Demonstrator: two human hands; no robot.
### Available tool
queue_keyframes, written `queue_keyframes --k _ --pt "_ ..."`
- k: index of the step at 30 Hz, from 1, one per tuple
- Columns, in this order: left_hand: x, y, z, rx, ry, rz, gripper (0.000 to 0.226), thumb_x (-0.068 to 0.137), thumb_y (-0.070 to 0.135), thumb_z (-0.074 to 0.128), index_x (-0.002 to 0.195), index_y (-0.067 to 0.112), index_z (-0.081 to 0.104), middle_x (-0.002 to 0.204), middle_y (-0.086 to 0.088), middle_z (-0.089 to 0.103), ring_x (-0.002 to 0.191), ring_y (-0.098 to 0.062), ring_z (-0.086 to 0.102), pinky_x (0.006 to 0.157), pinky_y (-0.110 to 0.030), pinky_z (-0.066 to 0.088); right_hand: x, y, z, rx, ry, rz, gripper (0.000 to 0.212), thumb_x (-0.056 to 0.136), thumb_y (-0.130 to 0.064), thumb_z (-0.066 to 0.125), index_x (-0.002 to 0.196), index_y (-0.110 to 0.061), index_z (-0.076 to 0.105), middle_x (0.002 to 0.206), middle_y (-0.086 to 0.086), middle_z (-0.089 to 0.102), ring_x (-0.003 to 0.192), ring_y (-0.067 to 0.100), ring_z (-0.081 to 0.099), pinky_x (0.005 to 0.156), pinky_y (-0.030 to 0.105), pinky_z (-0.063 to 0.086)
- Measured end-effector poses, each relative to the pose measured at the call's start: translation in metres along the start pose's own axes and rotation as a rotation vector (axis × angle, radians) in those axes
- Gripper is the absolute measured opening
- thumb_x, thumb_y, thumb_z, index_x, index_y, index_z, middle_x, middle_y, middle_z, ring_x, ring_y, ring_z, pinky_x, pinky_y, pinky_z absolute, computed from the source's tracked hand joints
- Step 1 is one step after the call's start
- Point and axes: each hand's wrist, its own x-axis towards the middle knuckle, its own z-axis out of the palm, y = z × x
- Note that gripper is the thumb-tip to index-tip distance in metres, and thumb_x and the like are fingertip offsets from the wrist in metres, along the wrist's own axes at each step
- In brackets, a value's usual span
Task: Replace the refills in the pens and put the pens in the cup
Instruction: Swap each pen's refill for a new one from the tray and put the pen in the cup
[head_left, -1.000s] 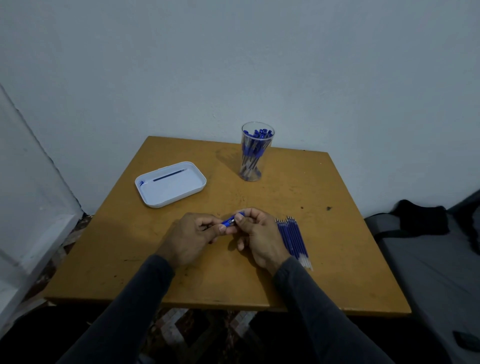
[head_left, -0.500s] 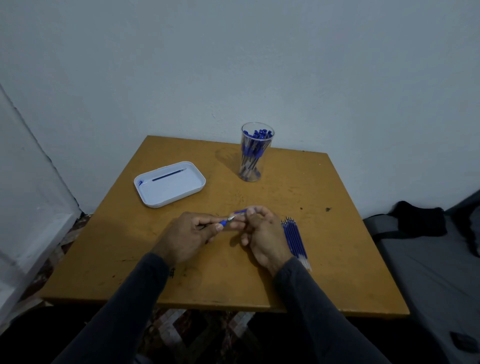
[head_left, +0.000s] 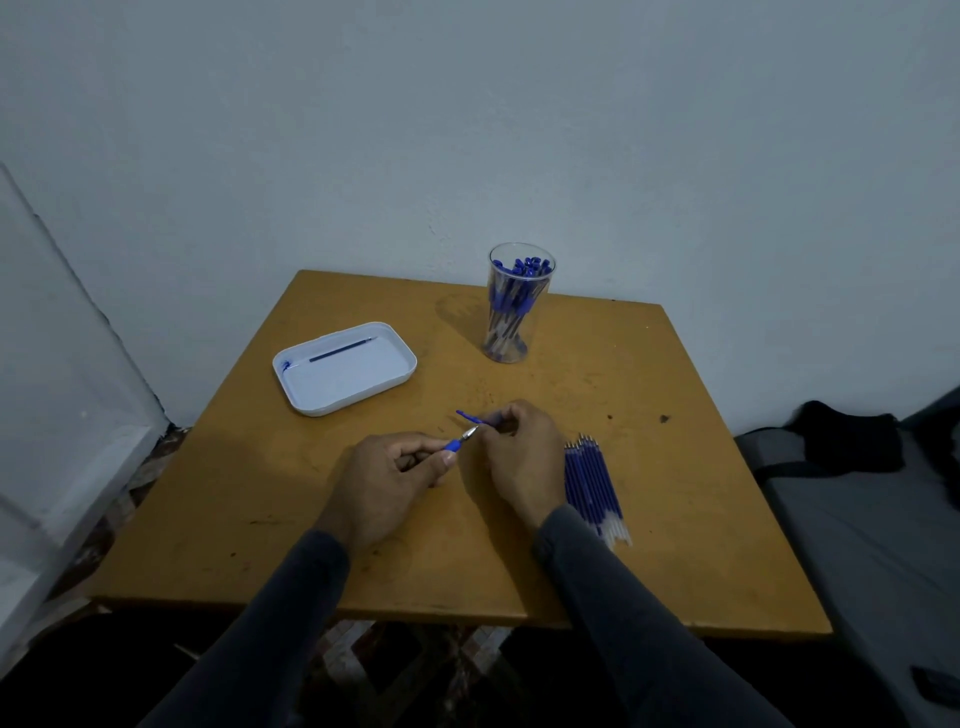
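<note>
Cap's coming off the pen now

Left hand (head_left: 384, 480) is pinching the pen (head_left: 460, 441), right hand (head_left: 519, 457) is pinching the cap (head_left: 475, 417), pulled clear since a moment ago.

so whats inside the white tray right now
The tray holds one thin dark blue refill along its far side and a small blue piece in the left corner. Nothing in it is covered.

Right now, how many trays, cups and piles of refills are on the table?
White tray: 1
Clear cup with pens: 1
Pile of refills: 1
Total: 3
</note>
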Motion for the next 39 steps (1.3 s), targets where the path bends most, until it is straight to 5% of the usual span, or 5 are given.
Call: queue_keyframes --k 9,15,20,33,39 --pt "-0.004 0.001 0.003 0.078 0.005 0.036 0.015 0.087 0.026 0.076 0.102 0.029 0.078 0.084 0.013 0.073 0.074 -0.004 0.065 0.064 -0.017 0.051 0.002 0.001 -0.005 -0.072 -0.039 -0.006 0.01 0.097 -0.015 0.066 0.103 -0.021 0.071 0.098 -0.007 0.067 0.09 0.008 0.062 0.07 0.015 0.046" --pt "-0.005 -0.001 0.003 0.038 0.016 0.059 0.016 0.084 0.022 0.08 0.099 0.028 0.08 0.082 0.012 0.073 0.071 -0.005 0.063 0.063 -0.02 0.05 -0.02 -0.008 -0.032 0.292 -0.321 0.104 0.051 0.099 -0.048 0.061 0.086 0.0 0.072 0.065 0.0 0.064 0.048 0.005 0.05 0.044 0.017 0.038" --pt "-0.006 0.002 0.003 0.082 0.0 0.069 0.017 0.085 0.023 0.079 0.099 0.033 0.078 0.083 0.015 0.073 0.071 -0.004 0.063 0.064 -0.017 0.05 -0.022 -0.005 -0.033 0.189 -0.378 0.011 0.034 0.098 -0.032 0.067 0.087 0.0 0.068 0.071 0.0 0.064 0.061 0.004 0.053 0.058 0.021 0.044" --pt "-0.005 0.004 0.001 0.119 -0.022 0.092 0.009 0.089 0.022 0.074 0.096 0.027 0.08 0.077 0.012 0.072 0.069 -0.005 0.063 0.062 -0.014 0.047 -0.013 0.0 -0.044 0.44 -0.577 0.066 0.015 0.1 -0.003 0.059 0.102 -0.005 0.074 0.067 0.002 0.055 0.049 0.012 0.04 0.04 0.022 0.033" --pt "-0.005 0.0 0.002 0.15 -0.022 0.119 0.014 0.088 0.022 0.076 0.094 0.035 0.077 0.08 0.015 0.072 0.075 -0.01 0.065 0.065 -0.017 0.05 -0.005 -0.001 -0.048 0.26 -0.543 0.138 0.026 0.094 -0.029 0.073 0.098 -0.004 0.069 0.065 -0.007 0.062 0.048 0.009 0.044 0.041 0.022 0.037"
